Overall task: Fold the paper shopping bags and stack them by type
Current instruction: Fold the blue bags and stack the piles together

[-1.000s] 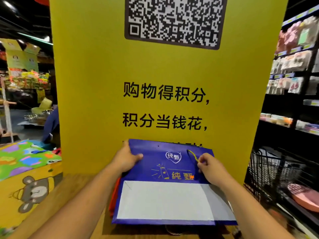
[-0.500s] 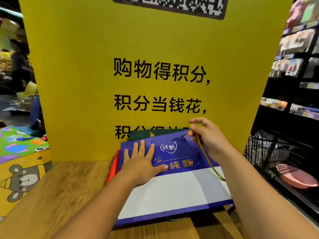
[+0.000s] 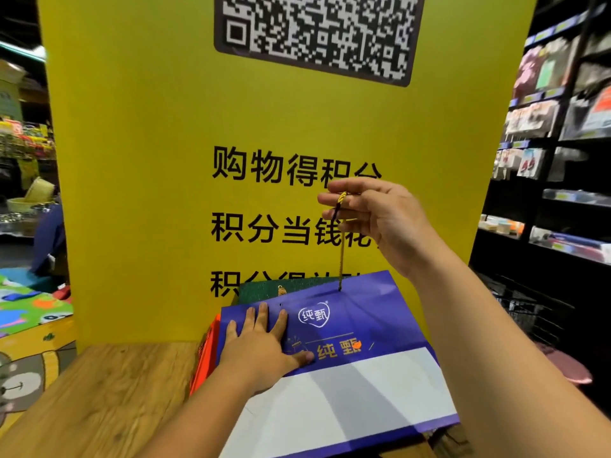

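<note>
Blue paper bag point(image 3: 380, 312) lies flat on the wooden counter point(image 3: 109, 391), reaching the counter's far edge below the yellow sign point(image 3: 148, 193), on top of an orange bag point(image 3: 201, 365). The left hand point(image 3: 261, 345) presses on it with straight, spread fingers. The right hand point(image 3: 373, 219), raised above the bag, pinches its cord handle point(image 3: 341, 256), which is stretched straight up
</note>
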### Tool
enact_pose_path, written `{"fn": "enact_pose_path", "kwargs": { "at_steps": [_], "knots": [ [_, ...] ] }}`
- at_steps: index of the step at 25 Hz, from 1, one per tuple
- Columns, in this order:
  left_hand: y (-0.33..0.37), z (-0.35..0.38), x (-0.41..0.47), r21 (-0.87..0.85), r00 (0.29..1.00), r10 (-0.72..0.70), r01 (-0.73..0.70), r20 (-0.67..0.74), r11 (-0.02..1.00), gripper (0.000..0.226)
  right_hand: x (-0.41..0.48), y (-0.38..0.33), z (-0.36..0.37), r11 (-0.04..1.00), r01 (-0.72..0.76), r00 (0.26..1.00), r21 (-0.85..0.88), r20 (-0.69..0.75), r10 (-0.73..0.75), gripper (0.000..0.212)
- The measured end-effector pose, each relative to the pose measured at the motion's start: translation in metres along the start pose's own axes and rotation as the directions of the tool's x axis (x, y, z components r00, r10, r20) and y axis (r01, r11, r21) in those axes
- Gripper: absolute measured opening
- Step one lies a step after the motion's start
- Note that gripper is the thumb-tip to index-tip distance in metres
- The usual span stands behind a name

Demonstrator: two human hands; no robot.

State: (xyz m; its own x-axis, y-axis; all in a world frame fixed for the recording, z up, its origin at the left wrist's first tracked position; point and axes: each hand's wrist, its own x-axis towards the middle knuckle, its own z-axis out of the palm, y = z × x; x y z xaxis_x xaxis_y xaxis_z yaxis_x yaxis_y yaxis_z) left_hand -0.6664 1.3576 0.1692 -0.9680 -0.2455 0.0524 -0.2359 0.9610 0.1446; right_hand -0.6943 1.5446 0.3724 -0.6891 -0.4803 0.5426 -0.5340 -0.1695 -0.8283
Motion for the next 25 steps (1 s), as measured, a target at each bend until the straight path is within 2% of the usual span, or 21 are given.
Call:
{"fn": "enact_pose_path", "kwargs": {
  "at_steps": [4, 7, 9, 10, 12, 14, 16, 18, 20, 22, 24, 25],
  "knots": [
    [0.002, -0.003, 0.0, 0.009, 1.0, -0.014, 0.014, 0.017, 1.0, 0.116, -0.002, -0.018, 0.006, 0.992, 0.096, 0.994, -0.087, 0.058, -0.091, 0.039],
    [0.002, -0.009, 0.008, 0.053, 0.997, -0.026, 0.022, 0.07, 0.998, 0.111, -0.004, -0.026, 0.01, 0.978, 0.171, 0.981, -0.119, 0.112, -0.157, 0.03],
    [0.001, -0.024, 0.015, 0.076, 0.997, -0.025, 0.02, 0.066, 0.997, 0.101, -0.004, -0.023, 0.01, 0.947, 0.199, 0.976, -0.253, 0.139, -0.168, 0.023],
    [0.0, -0.031, 0.019, 0.08, 1.0, -0.017, 0.016, 0.013, 0.997, 0.088, -0.003, -0.019, 0.009, 0.906, 0.207, 0.976, -0.369, 0.145, -0.165, 0.021],
    [-0.003, -0.039, 0.026, 0.076, 0.985, -0.01, 0.023, -0.17, 0.997, 0.059, 0.001, -0.007, 0.005, 0.759, 0.206, 0.978, -0.618, 0.164, -0.132, 0.019],
    [-0.006, -0.035, 0.031, -0.019, 0.946, -0.07, 0.067, -0.316, 0.998, 0.047, 0.005, 0.011, 0.002, 0.632, 0.181, 0.982, -0.754, 0.172, -0.076, 0.016],
    [-0.012, -0.024, 0.034, -0.124, 0.903, -0.109, 0.063, -0.416, 0.99, 0.052, 0.011, 0.037, 0.003, 0.613, 0.142, 0.985, -0.777, 0.173, -0.009, 0.016],
    [-0.019, -0.018, 0.039, -0.156, 0.869, -0.12, 0.051, -0.479, 0.987, 0.068, 0.019, 0.065, 0.013, 0.634, 0.085, 0.982, -0.769, 0.173, 0.078, 0.018],
    [-0.028, -0.016, 0.045, -0.189, 0.867, -0.154, 0.071, -0.473, 0.979, 0.087, 0.027, 0.098, 0.028, 0.657, 0.006, 0.968, -0.754, 0.17, 0.186, 0.017],
    [-0.034, -0.015, 0.049, -0.212, 0.884, -0.15, 0.06, -0.442, 0.975, 0.089, 0.03, 0.136, 0.04, 0.616, -0.031, 0.95, -0.787, 0.168, 0.263, 0.017],
    [-0.036, -0.014, 0.051, -0.24, 0.89, -0.13, 0.024, -0.437, 0.971, 0.081, 0.028, 0.17, 0.047, 0.573, -0.001, 0.97, -0.82, 0.138, 0.2, 0.017],
    [-0.036, -0.014, 0.051, -0.243, 0.888, -0.12, 0.009, -0.444, 0.97, 0.078, 0.024, 0.182, 0.049, 0.635, -0.011, 0.985, -0.773, 0.1, 0.139, 0.015]
  ]
}}
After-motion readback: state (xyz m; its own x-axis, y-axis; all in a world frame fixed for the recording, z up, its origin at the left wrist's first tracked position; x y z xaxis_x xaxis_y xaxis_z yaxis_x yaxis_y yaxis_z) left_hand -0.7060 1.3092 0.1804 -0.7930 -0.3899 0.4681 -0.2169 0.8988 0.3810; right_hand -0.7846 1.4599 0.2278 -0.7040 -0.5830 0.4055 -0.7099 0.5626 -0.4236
